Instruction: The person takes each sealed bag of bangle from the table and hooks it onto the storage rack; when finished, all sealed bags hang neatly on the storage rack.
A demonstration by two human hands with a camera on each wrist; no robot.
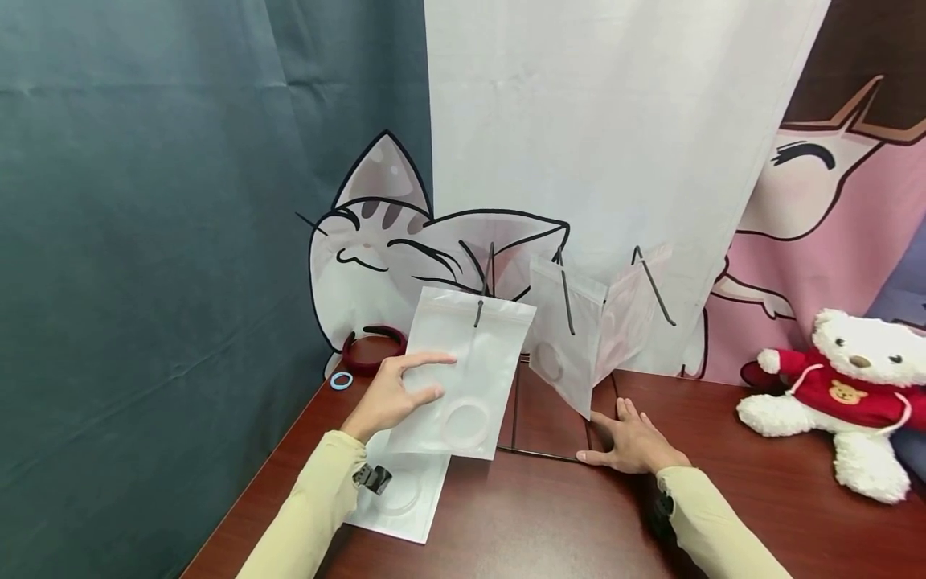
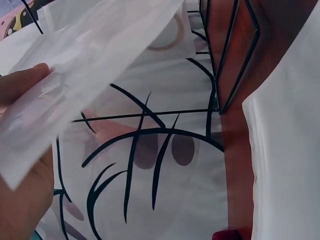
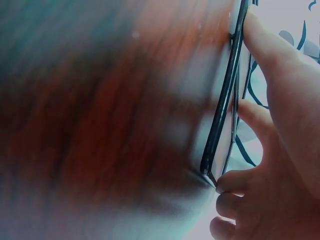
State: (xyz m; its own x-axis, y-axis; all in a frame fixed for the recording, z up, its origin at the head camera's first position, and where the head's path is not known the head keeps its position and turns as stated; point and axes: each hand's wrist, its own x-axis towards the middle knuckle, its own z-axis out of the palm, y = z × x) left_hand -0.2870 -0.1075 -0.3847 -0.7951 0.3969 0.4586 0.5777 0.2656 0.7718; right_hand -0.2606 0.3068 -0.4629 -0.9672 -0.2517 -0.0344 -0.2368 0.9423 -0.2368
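A frosted zip bag (image 1: 470, 322) with a ring-shaped item inside hangs on the left hook (image 1: 478, 314) of a black wire rack (image 1: 538, 454). My left hand (image 1: 391, 394) is at its left edge; index finger and thumb reach, spread, over its front. In the left wrist view the bag (image 2: 100, 55) crosses the hand, hiding part of it. My right hand (image 1: 637, 438) touches the rack's front right corner, thumb on the front rail and fingers spread. The right wrist view shows fingertips (image 3: 230, 182) against the black rod (image 3: 225, 95). More bags hang on the middle (image 1: 560, 322) and right (image 1: 637, 305) hooks.
Another frosted bag (image 1: 398, 515) lies on the brown table (image 1: 550, 523) below the left hand. A dark red headband (image 1: 347, 358) and a light blue ring (image 1: 341, 380) are at the back left. A white teddy bear (image 1: 854, 402) in red sits at the right. Printed curtains (image 1: 608, 121) hang behind.
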